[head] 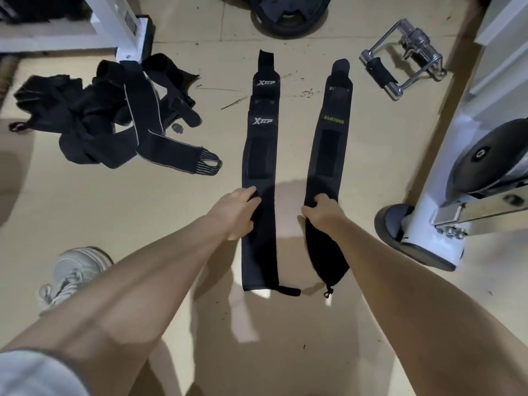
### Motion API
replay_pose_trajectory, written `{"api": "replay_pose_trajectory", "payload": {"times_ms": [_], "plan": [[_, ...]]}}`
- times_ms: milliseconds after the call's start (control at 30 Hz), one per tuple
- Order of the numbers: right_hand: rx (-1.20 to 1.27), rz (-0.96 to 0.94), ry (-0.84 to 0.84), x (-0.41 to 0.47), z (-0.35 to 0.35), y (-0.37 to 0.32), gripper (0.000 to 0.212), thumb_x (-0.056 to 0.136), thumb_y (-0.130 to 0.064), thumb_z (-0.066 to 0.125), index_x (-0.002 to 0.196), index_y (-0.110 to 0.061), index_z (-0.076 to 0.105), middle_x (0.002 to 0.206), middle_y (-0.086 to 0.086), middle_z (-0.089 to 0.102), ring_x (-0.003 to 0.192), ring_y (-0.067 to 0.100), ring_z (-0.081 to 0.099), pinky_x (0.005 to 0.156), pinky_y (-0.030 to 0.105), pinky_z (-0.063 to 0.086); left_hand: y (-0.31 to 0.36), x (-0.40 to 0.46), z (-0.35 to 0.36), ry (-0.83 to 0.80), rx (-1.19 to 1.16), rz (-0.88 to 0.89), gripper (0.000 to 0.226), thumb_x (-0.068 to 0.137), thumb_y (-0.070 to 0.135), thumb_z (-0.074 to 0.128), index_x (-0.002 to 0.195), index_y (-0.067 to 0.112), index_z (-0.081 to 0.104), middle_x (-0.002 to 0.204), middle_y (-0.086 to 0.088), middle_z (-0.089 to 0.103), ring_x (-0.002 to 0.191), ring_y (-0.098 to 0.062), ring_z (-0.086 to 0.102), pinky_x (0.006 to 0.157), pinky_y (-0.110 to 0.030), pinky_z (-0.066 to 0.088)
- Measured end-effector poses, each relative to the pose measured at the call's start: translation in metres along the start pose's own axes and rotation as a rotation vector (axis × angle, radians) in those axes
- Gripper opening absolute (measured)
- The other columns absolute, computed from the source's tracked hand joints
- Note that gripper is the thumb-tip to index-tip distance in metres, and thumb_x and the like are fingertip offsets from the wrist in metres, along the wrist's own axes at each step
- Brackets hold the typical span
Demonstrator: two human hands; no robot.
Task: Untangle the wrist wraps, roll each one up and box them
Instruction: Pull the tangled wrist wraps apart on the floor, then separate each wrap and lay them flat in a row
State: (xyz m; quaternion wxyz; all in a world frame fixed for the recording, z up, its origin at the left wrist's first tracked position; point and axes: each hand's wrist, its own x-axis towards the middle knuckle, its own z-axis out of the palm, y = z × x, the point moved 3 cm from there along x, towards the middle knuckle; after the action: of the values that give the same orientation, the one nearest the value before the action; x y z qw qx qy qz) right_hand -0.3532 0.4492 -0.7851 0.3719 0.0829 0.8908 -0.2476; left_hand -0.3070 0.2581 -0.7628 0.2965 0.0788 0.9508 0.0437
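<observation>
Two black wrist wraps lie stretched out side by side on the beige floor. The left wrap [261,155] carries white XTEP lettering; the right wrap [328,144] has yellow-green XUEYING lettering. My left hand [238,212] rests on the left wrap's lower half, fingers curled over its edge. My right hand [321,214] pinches the right wrap's left edge, where the cloth below bunches into a fold [325,258]. A tangled heap of black wraps [114,115] with grey-edged straps lies to the left. No box is in view.
A chrome cable handle [405,58] lies at the back right. A black weight plate [288,12] sits at the top centre. A white machine frame with a rubber foot [423,232] stands on the right. My grey shoe [74,272] is at the lower left.
</observation>
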Motion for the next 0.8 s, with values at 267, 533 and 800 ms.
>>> {"api": "replay_pose_trajectory", "payload": {"times_ms": [267,533,800], "plan": [[0.091,-0.286,-0.003,-0.020,-0.012,-0.131,0.040,0.098,-0.025,0.047,0.132,-0.005,0.042,0.125,0.012,0.053,0.100,0.023,0.051,0.080,0.027,0.038,-0.079,-0.003,-0.071,0.205,0.026,-0.058,0.059,0.096,0.023,0.045,0.148,0.008,0.022,0.156,-0.011,0.020,0.141,-0.027,0.023,0.113,-0.035,0.023],[0.016,-0.340,0.138,0.014,-0.015,-0.244,0.049,0.096,-0.029,0.051,0.140,-0.012,0.040,0.141,0.009,0.041,0.121,0.022,0.047,0.086,0.025,0.033,-0.257,0.022,-0.097,0.299,-0.030,-0.332,0.066,0.092,0.023,0.053,0.148,0.004,0.021,0.156,-0.015,0.017,0.140,-0.032,0.023,0.110,-0.041,0.030],[-0.011,-0.358,0.108,0.038,0.014,-0.354,0.041,0.099,-0.021,0.047,0.139,-0.014,0.046,0.147,0.005,0.040,0.132,0.021,0.041,0.101,0.024,0.031,-0.379,0.066,-0.121,0.221,0.017,-0.264,0.067,0.094,0.007,0.045,0.153,0.022,0.018,0.161,-0.011,-0.003,0.146,-0.032,0.006,0.117,-0.043,0.019]]}}
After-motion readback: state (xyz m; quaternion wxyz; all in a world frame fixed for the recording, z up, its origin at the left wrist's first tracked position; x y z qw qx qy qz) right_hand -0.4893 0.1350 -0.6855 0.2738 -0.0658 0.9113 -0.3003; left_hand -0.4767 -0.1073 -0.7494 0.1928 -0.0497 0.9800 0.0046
